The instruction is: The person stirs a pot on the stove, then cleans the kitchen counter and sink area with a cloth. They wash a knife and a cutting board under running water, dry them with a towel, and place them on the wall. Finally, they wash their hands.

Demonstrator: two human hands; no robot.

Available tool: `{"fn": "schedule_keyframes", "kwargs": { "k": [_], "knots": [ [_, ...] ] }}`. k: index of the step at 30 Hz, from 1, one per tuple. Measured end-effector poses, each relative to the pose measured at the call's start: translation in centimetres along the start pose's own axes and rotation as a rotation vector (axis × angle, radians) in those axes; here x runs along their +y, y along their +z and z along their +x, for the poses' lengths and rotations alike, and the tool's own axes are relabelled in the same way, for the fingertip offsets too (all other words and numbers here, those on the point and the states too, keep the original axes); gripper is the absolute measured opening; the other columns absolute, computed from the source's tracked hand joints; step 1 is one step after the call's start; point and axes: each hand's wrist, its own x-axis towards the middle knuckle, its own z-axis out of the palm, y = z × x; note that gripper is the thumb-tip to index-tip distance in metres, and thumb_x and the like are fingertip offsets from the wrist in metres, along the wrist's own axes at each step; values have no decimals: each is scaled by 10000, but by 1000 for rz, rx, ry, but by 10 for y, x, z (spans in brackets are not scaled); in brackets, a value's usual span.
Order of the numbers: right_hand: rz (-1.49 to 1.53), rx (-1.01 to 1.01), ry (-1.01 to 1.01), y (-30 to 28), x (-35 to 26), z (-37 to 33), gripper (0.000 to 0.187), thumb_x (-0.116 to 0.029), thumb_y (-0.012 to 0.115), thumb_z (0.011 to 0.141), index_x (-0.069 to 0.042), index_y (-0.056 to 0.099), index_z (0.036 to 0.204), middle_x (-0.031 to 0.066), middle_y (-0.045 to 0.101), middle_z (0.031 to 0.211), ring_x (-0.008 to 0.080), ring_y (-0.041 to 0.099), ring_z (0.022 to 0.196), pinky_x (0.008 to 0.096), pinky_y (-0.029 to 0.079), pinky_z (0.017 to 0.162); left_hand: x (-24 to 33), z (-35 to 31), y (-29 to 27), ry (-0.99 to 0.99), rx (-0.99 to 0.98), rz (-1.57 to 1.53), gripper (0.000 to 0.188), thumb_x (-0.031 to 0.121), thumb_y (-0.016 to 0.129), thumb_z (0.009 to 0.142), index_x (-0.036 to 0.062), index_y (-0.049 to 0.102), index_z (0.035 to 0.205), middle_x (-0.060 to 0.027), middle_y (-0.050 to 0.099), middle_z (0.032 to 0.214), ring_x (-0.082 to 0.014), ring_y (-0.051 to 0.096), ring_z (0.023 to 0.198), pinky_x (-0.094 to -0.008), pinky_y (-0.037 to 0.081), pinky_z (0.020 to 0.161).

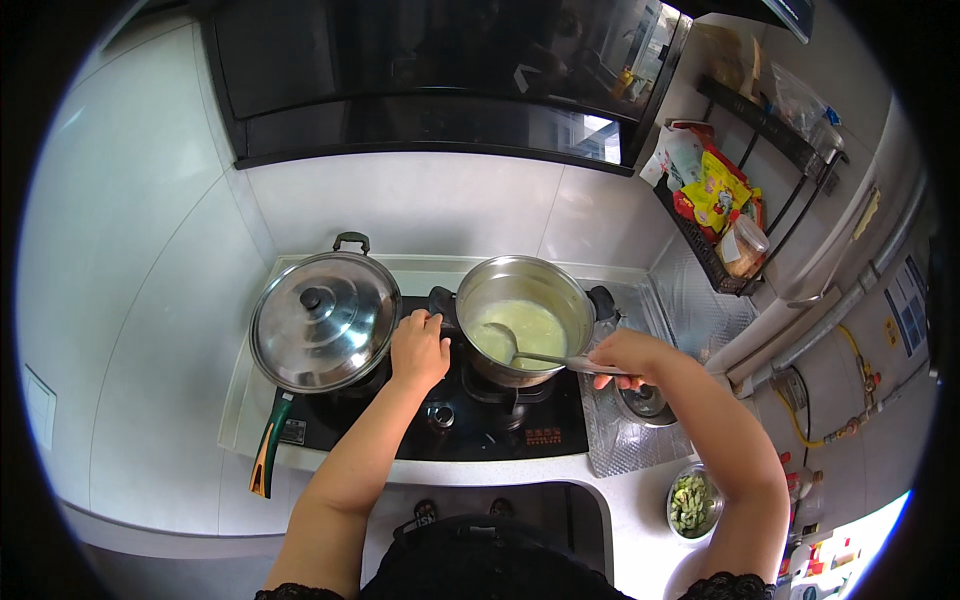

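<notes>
A deep steel pot (525, 275) stands on the right burner with pale yellow-green liquid (540, 325) inside. My right hand (630, 358) is closed round the grey handle of a metal ladle (545, 358). The ladle crosses the pot's near right rim, and its bowl sits partly in the liquid. At the pot's left side, my left hand (420, 350) has its fingers curled at the black side handle (442, 302). To the left of that hand is a wide pan covered by a shiny domed lid (325, 320).
The black gas hob (430, 440) has a knob near its front. Beside the pot, a steel lid (648, 400) lies on foil. A bowl of chopped green pieces (692, 503) rests on the right counter. A black wall rack (700, 240) holds packets and a jar. Above hangs a dark hood (420, 120).
</notes>
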Motion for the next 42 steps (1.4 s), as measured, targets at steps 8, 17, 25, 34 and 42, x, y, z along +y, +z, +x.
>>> {"fn": "schedule_keyframes", "kwargs": {
  "k": [8,17,25,34,42],
  "knots": [
    [69,225,-179,-8,27,-27,244,-224,564,862,-49,676,990,70,636,706,116,508,414,259,375,346,-2,-2,4,20,30,-6,382,144,706,756,5,622,1101,-134,554,1081,-320,544,1005,-404,454,877],
    [-450,837,-512,10,54,-24,364,-258,639,822,-98,634,1149,235,654,896,396,643,797,478,513,727,-1,-1,4,26,21,26,384,147,708,753,3,622,1098,-134,554,1075,-317,545,1008,-403,455,878],
    [-699,1026,-684,28,75,-16,385,-190,626,832,-138,558,1207,142,644,819,319,645,672,417,531,602,0,-1,5,38,32,23,387,141,705,752,3,620,1104,-140,554,1079,-330,540,1012,-412,450,882],
    [-1014,1001,-838,36,79,15,506,-92,605,756,-168,545,1253,91,564,867,235,631,682,339,530,545,1,-1,4,40,43,22,388,137,707,747,-5,621,1097,-148,555,1070,-333,544,993,-415,451,869],
    [-1201,899,-965,37,76,57,497,-134,571,783,-156,536,1278,79,550,886,217,617,743,319,530,582,4,0,3,32,33,34,392,137,707,751,-10,622,1105,-146,554,1074,-332,542,1000,-412,450,870]
  ]
}}
